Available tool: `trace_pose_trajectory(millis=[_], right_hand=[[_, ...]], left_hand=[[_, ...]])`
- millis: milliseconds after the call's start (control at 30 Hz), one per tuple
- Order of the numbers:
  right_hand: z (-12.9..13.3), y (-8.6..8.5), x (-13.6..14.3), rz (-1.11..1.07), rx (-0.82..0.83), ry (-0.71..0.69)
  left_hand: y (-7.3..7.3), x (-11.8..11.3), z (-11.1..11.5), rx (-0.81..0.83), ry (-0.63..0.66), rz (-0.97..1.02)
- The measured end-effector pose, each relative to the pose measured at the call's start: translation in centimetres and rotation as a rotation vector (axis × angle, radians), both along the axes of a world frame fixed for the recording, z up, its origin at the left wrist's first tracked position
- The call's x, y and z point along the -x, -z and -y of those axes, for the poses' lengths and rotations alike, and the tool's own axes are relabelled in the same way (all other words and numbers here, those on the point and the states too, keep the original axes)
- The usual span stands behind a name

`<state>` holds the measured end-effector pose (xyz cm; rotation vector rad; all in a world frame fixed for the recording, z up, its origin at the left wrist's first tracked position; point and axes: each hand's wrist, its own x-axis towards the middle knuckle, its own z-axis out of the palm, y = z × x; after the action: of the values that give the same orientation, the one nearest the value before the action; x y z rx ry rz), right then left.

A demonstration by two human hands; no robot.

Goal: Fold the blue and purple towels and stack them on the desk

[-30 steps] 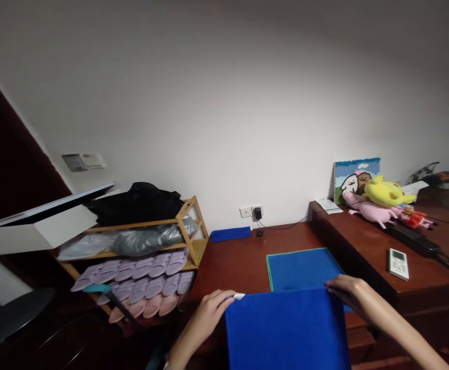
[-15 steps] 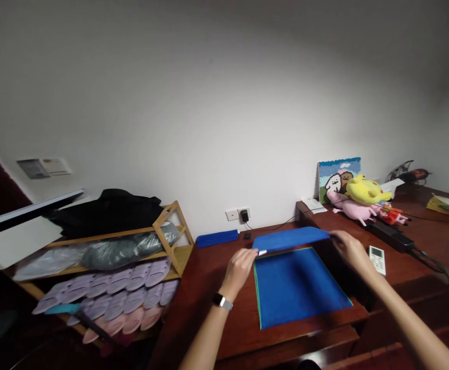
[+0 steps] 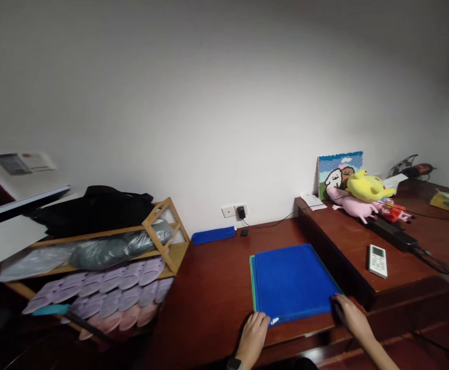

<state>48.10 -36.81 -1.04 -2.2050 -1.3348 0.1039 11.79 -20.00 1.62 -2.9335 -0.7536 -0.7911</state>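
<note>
A blue cloth (image 3: 295,282) with green edging lies folded over on the brown wooden desk, and its green edge shows along the left and far right sides. My left hand (image 3: 254,331) is closed at the near left corner of the cloth, beside a small white tag (image 3: 274,321). At the near right corner, my right hand (image 3: 348,312) has its fingers curled on the cloth's edge. The fingertips of both hands are partly hidden.
A folded blue cloth strip (image 3: 213,235) lies by the wall below the outlet (image 3: 234,210). On the raised right section are a white remote (image 3: 377,261), plush toys (image 3: 355,205) and a black power adapter (image 3: 396,239). A wooden rack (image 3: 176,257) with slippers stands left.
Both hands have come down toward the near edge of the desk, bringing the lifted far edge of the blue cloth over onto its near part.
</note>
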Motion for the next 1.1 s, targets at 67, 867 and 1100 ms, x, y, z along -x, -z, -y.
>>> trace_pose_trajectory(millis=[67, 867, 1100], right_hand=[[-0.1, -0.5, -0.3, 0.085, 0.030, 0.000], [-20.5, 1.0, 12.7, 0.210, 0.286, -0.004], [-29.2, 0.0, 7.7, 0.206, 0.399, 0.002]], left_hand=[[-0.5, -0.1, 0.0, 0.009, 0.008, -0.007], [2.4, 21.3, -21.0, 0.072, -0.656, -0.119], [3.1, 21.6, -21.0, 0.089, -0.640, -0.084]])
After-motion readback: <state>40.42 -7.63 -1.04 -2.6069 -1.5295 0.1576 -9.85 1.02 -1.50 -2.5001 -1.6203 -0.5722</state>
